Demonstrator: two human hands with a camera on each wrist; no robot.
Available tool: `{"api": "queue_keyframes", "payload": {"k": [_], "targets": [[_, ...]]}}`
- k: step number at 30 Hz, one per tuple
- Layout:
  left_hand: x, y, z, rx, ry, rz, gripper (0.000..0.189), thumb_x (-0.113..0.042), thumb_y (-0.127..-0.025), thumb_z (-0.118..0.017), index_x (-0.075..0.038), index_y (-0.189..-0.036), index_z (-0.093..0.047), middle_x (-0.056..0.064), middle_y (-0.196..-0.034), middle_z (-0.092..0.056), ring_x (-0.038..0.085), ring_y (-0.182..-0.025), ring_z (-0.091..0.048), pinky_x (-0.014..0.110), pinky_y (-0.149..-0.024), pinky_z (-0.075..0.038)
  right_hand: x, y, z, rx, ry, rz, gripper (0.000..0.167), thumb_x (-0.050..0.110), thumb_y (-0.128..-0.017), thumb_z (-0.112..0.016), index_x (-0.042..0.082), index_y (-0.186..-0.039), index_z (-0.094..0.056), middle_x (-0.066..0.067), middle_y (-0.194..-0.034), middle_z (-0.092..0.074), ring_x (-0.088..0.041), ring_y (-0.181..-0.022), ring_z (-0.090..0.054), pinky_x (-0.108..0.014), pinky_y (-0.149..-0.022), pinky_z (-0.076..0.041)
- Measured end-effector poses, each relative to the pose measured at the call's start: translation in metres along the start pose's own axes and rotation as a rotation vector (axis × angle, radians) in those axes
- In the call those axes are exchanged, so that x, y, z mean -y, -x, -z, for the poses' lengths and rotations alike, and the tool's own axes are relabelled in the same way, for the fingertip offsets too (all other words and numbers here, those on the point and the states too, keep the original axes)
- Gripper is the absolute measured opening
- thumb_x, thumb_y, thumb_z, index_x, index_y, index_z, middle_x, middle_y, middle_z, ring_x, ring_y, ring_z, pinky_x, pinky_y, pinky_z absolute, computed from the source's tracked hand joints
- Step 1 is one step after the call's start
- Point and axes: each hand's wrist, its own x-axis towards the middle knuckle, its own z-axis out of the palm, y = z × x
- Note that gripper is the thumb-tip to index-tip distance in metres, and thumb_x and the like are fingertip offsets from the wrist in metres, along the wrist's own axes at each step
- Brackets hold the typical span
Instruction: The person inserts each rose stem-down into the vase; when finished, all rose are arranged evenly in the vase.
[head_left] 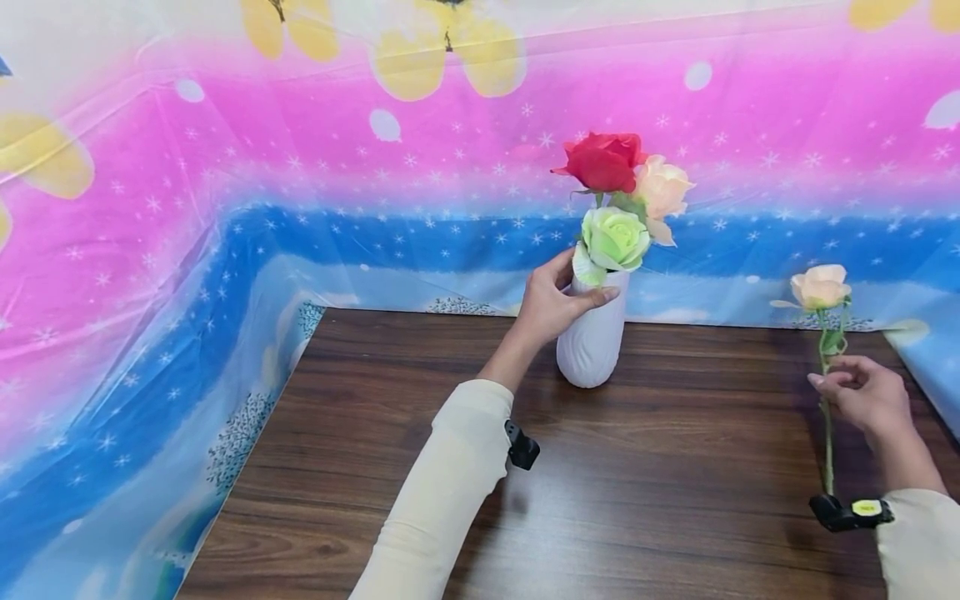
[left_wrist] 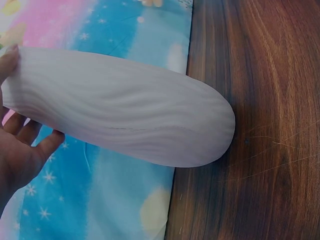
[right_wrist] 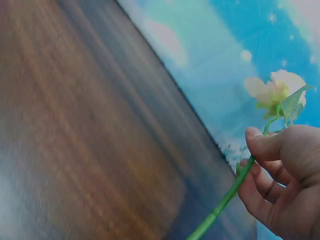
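Note:
A white ribbed vase (head_left: 592,342) stands on the wooden table, gripped near its neck by my left hand (head_left: 553,300). In it are a red rose (head_left: 606,161), a pale peach rose (head_left: 663,190) and a light green rose (head_left: 617,239). The left wrist view shows the vase (left_wrist: 135,110) from the side, with thumb and fingers around its upper end. Over at the right, my right hand (head_left: 873,398) pinches the green stem of another peach rose (head_left: 822,287), bloom up. In the right wrist view, thumb and fingertips hold this stem (right_wrist: 220,206) below the leaves.
The dark wooden table (head_left: 360,433) ends at the back against a patterned cloth (head_left: 322,183) in pink and blue. Its left and right edges are visible. Small black cameras (head_left: 522,446) sit at both wrists.

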Motion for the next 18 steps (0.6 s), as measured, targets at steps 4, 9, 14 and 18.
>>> {"api": "queue_keyframes", "payload": {"k": [4,9,14,18], "targets": [[0.000,0.000,0.000,-0.001,-0.003,-0.001,0.074,-0.019,-0.082,-0.086,-0.015,-0.148,-0.054,0.009,-0.141,-0.064,0.024,-0.130,-0.064,0.037,-0.107,-0.055,0.010,0.001,0.006,0.055,-0.197,0.044,0.023,0.025,-0.099,-0.065,0.014,-0.118,-0.058,0.032,-0.074,-0.051,0.011,-0.064,-0.055,-0.018,-0.055,-0.054],[-0.001,0.001,0.000,-0.002,-0.010,-0.012,0.073,-0.018,-0.083,-0.086,-0.014,-0.148,-0.053,0.009,-0.142,-0.064,0.024,-0.130,-0.064,0.037,-0.107,-0.054,0.028,0.002,0.012,0.095,-0.331,0.062,0.020,0.025,-0.099,-0.066,0.037,-0.100,-0.051,0.031,-0.076,-0.054,0.010,-0.064,-0.061,-0.019,-0.055,-0.057],[-0.001,0.001,0.000,-0.002,-0.009,-0.010,0.073,-0.019,-0.083,-0.085,-0.014,-0.148,-0.053,0.009,-0.142,-0.064,0.025,-0.131,-0.064,0.037,-0.107,-0.054,0.043,0.004,0.014,0.119,-0.444,0.088,0.017,0.020,-0.099,-0.066,0.032,-0.103,-0.054,0.031,-0.077,-0.062,0.007,-0.063,-0.066,-0.017,-0.055,-0.057],[-0.001,0.000,0.000,-0.003,-0.011,-0.006,0.074,-0.018,-0.083,-0.086,-0.014,-0.149,-0.053,0.009,-0.143,-0.063,0.025,-0.131,-0.064,0.038,-0.107,-0.054,0.052,0.007,0.016,0.181,-0.693,0.076,0.022,0.014,-0.096,-0.070,0.027,-0.107,-0.057,0.023,-0.082,-0.068,0.001,-0.067,-0.071,-0.017,-0.057,-0.058]]}}
